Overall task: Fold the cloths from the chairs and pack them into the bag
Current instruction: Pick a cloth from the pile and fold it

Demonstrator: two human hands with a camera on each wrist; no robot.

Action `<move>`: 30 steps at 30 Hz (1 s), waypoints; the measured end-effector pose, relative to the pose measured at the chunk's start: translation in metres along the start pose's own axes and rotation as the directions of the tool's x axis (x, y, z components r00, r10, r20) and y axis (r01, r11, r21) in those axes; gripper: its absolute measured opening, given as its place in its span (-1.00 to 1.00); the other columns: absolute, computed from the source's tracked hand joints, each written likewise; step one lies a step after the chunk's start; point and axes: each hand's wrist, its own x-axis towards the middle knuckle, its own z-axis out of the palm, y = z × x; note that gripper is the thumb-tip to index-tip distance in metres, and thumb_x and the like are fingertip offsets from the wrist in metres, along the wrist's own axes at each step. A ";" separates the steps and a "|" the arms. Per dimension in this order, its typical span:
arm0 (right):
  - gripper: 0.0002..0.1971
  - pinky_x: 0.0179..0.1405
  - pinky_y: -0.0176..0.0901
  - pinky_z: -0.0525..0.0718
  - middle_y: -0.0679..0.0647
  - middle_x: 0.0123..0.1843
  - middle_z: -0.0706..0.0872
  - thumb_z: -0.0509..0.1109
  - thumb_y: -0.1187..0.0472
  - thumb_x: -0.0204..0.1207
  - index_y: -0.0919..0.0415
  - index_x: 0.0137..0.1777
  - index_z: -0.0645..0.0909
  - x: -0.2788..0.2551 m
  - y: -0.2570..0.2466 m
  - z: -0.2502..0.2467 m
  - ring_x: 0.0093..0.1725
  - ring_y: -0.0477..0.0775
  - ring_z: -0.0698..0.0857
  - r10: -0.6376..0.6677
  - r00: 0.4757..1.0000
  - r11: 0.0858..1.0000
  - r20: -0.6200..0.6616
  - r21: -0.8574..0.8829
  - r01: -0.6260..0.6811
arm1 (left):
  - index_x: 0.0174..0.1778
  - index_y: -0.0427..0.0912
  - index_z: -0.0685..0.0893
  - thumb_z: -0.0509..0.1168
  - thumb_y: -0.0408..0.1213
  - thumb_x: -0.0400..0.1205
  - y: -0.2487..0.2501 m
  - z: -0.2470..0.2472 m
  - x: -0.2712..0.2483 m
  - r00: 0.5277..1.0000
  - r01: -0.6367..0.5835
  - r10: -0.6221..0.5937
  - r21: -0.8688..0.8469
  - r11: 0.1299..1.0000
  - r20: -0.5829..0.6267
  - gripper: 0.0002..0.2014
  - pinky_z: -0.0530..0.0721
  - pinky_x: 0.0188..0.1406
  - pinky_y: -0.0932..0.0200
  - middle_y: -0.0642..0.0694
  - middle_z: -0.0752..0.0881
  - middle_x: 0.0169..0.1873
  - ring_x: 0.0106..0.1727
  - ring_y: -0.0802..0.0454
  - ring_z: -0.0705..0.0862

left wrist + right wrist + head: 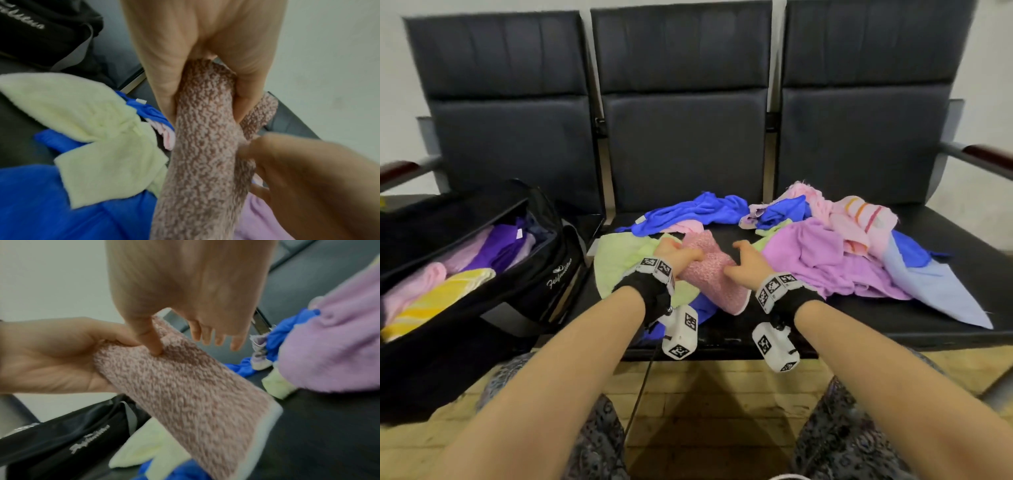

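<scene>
Item: pink cloth (pixel 714 274), folded, held above middle seat. L hand (pixel 674 255) grips 1 end; R hand (pixel 744 262) fingers spread, thumb pressing. Risk: fold slips open en route to bag (pixel 551 274).

Your right hand (pixel 185 293) hangs over the folded pink cloth (pixel 185 386), its thumb tip pressing into the nubbly top surface while the other fingers (pixel 218 337) stay loose and off the fabric. Your left hand (pixel 51 356) grips the cloth's upper end from the left. The cloth slopes down toward the seat (pixel 318 434), its pale edge lowest. Beneath lie a pale green cloth (pixel 144 449) and a blue one (pixel 180 472). The lilac cloth (pixel 333 344) sits heaped at right, and the black bag (pixel 61 446) lies at lower left.
</scene>
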 end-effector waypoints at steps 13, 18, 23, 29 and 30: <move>-0.73 -0.02 -0.28 0.66 0.02 -0.03 0.77 0.50 0.11 0.48 0.21 0.11 0.67 -0.063 -0.098 -0.073 -0.04 -0.06 0.75 -0.359 0.902 0.870 0.239 0.435 0.231 | 0.05 -0.02 0.70 0.57 -0.14 0.39 0.058 -0.072 -0.090 0.901 -0.422 0.428 -0.088 0.902 0.064 -0.66 0.74 -0.02 -0.04 -0.17 0.73 0.07 0.10 -0.10 0.72; -0.76 0.12 -0.06 0.70 0.19 0.01 0.75 0.35 0.15 0.61 0.34 0.12 0.64 -0.058 -0.146 -0.052 -0.02 0.09 0.74 -0.280 0.952 0.560 0.127 0.827 0.054 | 0.30 -0.33 0.55 0.47 -0.02 0.48 0.053 -0.091 -0.104 0.948 -0.317 0.290 -0.316 0.894 -0.132 -0.41 0.67 0.22 -0.17 -0.23 0.69 0.15 0.16 -0.14 0.70; -0.34 0.35 0.23 0.57 0.23 0.28 0.68 0.29 -0.24 0.54 0.31 0.41 0.50 -0.046 -0.176 -0.020 0.23 0.23 0.68 -0.152 0.984 0.531 0.097 0.847 -0.001 | 0.30 -0.20 0.60 0.59 0.23 -0.01 0.033 -0.121 -0.117 0.981 -0.193 0.191 -0.168 0.967 -0.027 -0.03 0.64 0.25 -0.16 -0.16 0.74 0.12 0.14 -0.14 0.72; -0.38 0.41 0.24 0.50 0.27 0.35 0.61 0.17 -0.17 0.64 0.36 0.45 0.43 -0.023 -0.208 0.009 0.29 0.26 0.61 -0.134 0.982 0.585 0.130 0.811 -0.028 | 0.38 -0.27 0.52 0.56 -0.20 0.38 0.016 -0.153 -0.111 0.991 -0.107 0.123 -0.228 0.968 0.059 -0.34 0.57 0.34 -0.21 -0.25 0.70 0.20 0.22 -0.21 0.68; -0.38 0.42 0.24 0.49 0.27 0.35 0.61 0.17 -0.16 0.64 0.37 0.45 0.44 -0.017 -0.214 0.015 0.29 0.27 0.61 -0.118 0.984 0.602 0.137 0.797 -0.039 | 0.39 -0.25 0.51 0.56 -0.23 0.38 0.013 -0.160 -0.108 0.992 -0.089 0.108 -0.225 0.970 0.070 -0.34 0.56 0.34 -0.22 -0.25 0.69 0.21 0.23 -0.22 0.67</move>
